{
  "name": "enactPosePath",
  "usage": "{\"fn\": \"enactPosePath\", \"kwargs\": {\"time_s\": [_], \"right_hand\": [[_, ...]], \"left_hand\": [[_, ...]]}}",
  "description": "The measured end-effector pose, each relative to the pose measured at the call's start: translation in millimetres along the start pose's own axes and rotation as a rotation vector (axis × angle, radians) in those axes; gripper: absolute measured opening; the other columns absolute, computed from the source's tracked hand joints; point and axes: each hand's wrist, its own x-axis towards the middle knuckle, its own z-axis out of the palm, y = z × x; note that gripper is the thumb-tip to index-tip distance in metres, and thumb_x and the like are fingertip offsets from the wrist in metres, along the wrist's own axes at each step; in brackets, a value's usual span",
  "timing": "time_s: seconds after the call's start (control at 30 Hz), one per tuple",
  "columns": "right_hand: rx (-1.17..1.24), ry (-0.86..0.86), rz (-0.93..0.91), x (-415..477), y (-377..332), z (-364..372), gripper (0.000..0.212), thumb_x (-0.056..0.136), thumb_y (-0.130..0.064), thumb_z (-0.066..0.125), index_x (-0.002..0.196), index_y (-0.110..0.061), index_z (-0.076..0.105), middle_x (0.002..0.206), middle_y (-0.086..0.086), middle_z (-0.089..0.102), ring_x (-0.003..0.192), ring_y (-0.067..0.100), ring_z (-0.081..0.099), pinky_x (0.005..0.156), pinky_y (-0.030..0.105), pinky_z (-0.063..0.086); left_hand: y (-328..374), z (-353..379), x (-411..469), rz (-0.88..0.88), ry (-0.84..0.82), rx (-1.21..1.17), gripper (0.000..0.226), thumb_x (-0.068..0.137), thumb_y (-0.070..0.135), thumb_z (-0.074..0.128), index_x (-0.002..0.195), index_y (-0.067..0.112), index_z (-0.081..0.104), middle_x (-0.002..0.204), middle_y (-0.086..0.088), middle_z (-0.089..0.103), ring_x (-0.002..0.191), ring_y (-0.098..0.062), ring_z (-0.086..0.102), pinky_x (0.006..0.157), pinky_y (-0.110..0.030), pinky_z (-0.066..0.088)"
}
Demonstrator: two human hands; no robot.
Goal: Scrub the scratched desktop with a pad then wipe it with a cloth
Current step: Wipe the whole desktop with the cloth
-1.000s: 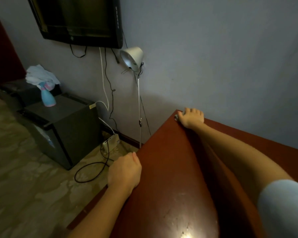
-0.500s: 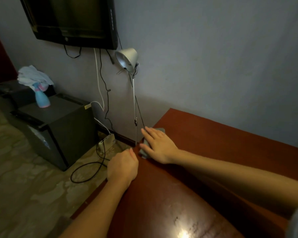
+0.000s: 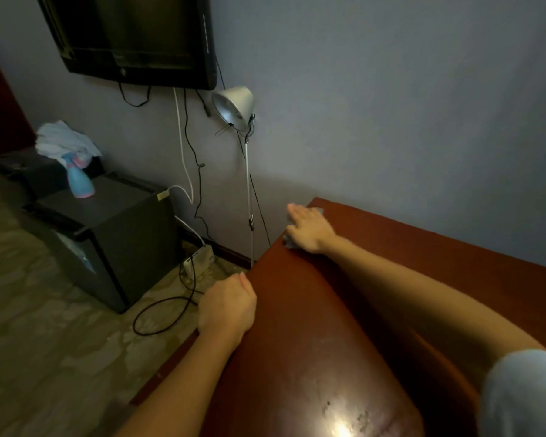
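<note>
The reddish-brown desktop (image 3: 344, 310) runs from the lower middle to the right, with scratch marks under a glare spot near the bottom. My right hand (image 3: 308, 228) lies flat with straight fingers on a grey pad (image 3: 288, 241) near the desk's far left corner; only slivers of the pad show around the hand. My left hand (image 3: 229, 305) rests on the desk's left edge, its fingers curled over the rim. A white cloth (image 3: 62, 141) lies bunched on dark furniture at the far left.
A blue spray bottle (image 3: 79, 181) stands on a dark cabinet (image 3: 108, 228) left of the desk. A white lamp (image 3: 235, 105) on a thin pole stands by the wall. Cables and a power strip (image 3: 199, 260) lie on the floor. A television (image 3: 133, 36) hangs above.
My right hand with the pad slid from the far corner toward me along the left edge, then back out toward the corner. My left hand stayed on the desk edge.
</note>
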Motion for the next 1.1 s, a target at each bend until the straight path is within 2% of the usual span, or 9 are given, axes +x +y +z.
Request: {"fn": "enactPosePath", "kwargs": {"time_s": [0.13, 0.23, 0.4, 0.53, 0.6, 0.67, 0.83, 0.97, 1.1], "right_hand": [[0.006, -0.006, -0.337, -45.9, -72.0, 24.6, 0.074, 0.083, -0.043, 0.020, 0.147, -0.008, 0.029, 0.151, 0.012, 0.036, 0.140, 0.022, 0.030, 0.115, 0.035, 0.015], [0.052, -0.005, -0.380, -48.8, -69.3, 33.9, 0.070, 0.089, -0.045, 0.019, 0.147, -0.008, 0.031, 0.146, 0.012, 0.043, 0.137, 0.023, 0.035, 0.112, 0.035, 0.018], [0.048, 0.070, -0.147, 0.9, -15.0, 15.9, 0.050, 0.101, -0.037, 0.033, 0.139, -0.006, 0.044, 0.141, 0.016, 0.046, 0.130, 0.028, 0.040, 0.106, 0.031, 0.024], [0.041, 0.144, 0.166, 38.8, 26.8, 8.1, 0.060, 0.099, -0.041, 0.034, 0.144, -0.001, 0.030, 0.144, 0.021, 0.036, 0.134, 0.033, 0.034, 0.110, 0.036, 0.023], [0.024, 0.156, 0.201, 41.9, 22.6, 12.2, 0.059, 0.098, -0.045, 0.034, 0.139, -0.002, 0.036, 0.140, 0.021, 0.041, 0.130, 0.034, 0.037, 0.108, 0.038, 0.027], [0.024, 0.142, 0.109, 28.4, 10.2, 13.9, 0.063, 0.097, -0.053, 0.032, 0.135, -0.004, 0.043, 0.138, 0.019, 0.045, 0.128, 0.034, 0.041, 0.107, 0.039, 0.030], [0.055, 0.128, -0.217, -48.2, -26.4, 22.7, 0.084, 0.085, -0.072, 0.030, 0.140, -0.011, 0.041, 0.143, 0.008, 0.044, 0.133, 0.025, 0.038, 0.110, 0.036, 0.028], [0.042, 0.208, -0.309, -45.3, -23.2, 18.6, 0.056, 0.091, -0.058, 0.045, 0.124, -0.014, 0.056, 0.118, 0.005, 0.057, 0.109, 0.022, 0.050, 0.091, 0.032, 0.035], [0.041, 0.206, -0.270, -4.2, -8.7, 13.7, 0.042, 0.094, -0.051, 0.046, 0.092, -0.012, 0.061, 0.095, 0.007, 0.065, 0.089, 0.024, 0.057, 0.074, 0.032, 0.034]], "left_hand": [[2.2, -2.3, -0.1, -0.006, 0.000, 0.050, 0.045, 0.102, 0.030, 0.022, 0.101, 0.012, 0.064, 0.101, -0.011, 0.068, 0.095, -0.029, 0.064, 0.079, -0.036, 0.049], [0.8, -2.3, -0.2, -0.011, 0.008, 0.052, 0.046, 0.103, 0.030, 0.021, 0.099, 0.013, 0.065, 0.099, -0.010, 0.069, 0.092, -0.028, 0.064, 0.078, -0.035, 0.050], [-2.5, 2.8, 3.8, -0.028, 0.001, -0.029, 0.053, 0.102, 0.035, 0.021, 0.080, 0.015, 0.064, 0.079, -0.009, 0.068, 0.074, -0.026, 0.065, 0.073, -0.039, 0.054], [-3.7, 0.9, 0.3, -0.013, 0.015, -0.039, 0.052, 0.103, 0.034, 0.021, 0.077, 0.017, 0.062, 0.071, -0.004, 0.063, 0.069, -0.021, 0.062, 0.068, -0.036, 0.053], [-1.7, -1.3, -1.0, -0.013, 0.023, -0.027, 0.052, 0.103, 0.033, 0.021, 0.078, 0.016, 0.062, 0.072, -0.003, 0.062, 0.070, -0.021, 0.062, 0.068, -0.035, 0.051], [-0.5, -2.5, -1.3, -0.006, 0.030, -0.019, 0.051, 0.102, 0.032, 0.021, 0.081, 0.014, 0.063, 0.077, -0.006, 0.064, 0.073, -0.023, 0.062, 0.070, -0.037, 0.052], [0.7, -1.7, 0.2, -0.001, 0.029, 0.034, 0.049, 0.102, 0.033, 0.022, 0.088, 0.014, 0.065, 0.084, -0.006, 0.066, 0.079, -0.023, 0.063, 0.076, -0.038, 0.052], [1.3, 0.1, 1.4, -0.031, 0.026, 0.040, 0.051, 0.102, 0.034, 0.022, 0.083, 0.015, 0.065, 0.080, -0.006, 0.067, 0.075, -0.023, 0.064, 0.073, -0.038, 0.054], [-3.1, 3.2, 2.5, -0.020, 0.023, -0.032, 0.052, 0.102, 0.034, 0.022, 0.075, 0.015, 0.062, 0.067, -0.004, 0.061, 0.064, -0.023, 0.060, 0.067, -0.038, 0.054]]}}
